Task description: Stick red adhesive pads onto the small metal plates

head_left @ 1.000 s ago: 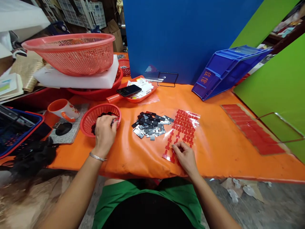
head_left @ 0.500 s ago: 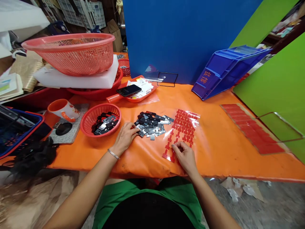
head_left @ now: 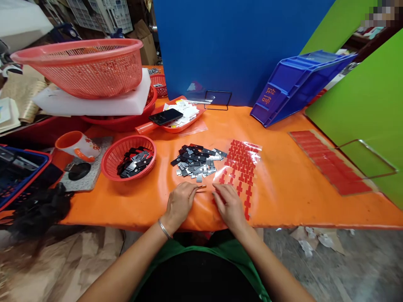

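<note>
My left hand [head_left: 180, 204] is closed in a pinch around a small flat metal plate [head_left: 201, 188], held just in front of a loose pile of black and silver metal plates [head_left: 197, 161]. Close by on the right, my right hand [head_left: 230, 204] has its thumb and fingers drawn together, pointing at the plate with a small gap between. What those fingers hold, if anything, I cannot make out. A clear sheet of red T-shaped stickers [head_left: 242, 161] lies partly behind and under my right hand. Left of the pile, a red basket [head_left: 107, 161] contains more such plates.
A red scoop [head_left: 146, 128] with white paper pieces and a black phone [head_left: 166, 116] lies at the back. An orange-handled mug [head_left: 71, 140] stands left. A blue bin [head_left: 280, 90] leans by the blue panel [head_left: 239, 46]. A red-striped sheet [head_left: 327, 161] lies right.
My left hand has come away from the pile toward me with a metal plate. My right hand has moved left from the sticker sheet, close to it. The view has shifted slightly.
</note>
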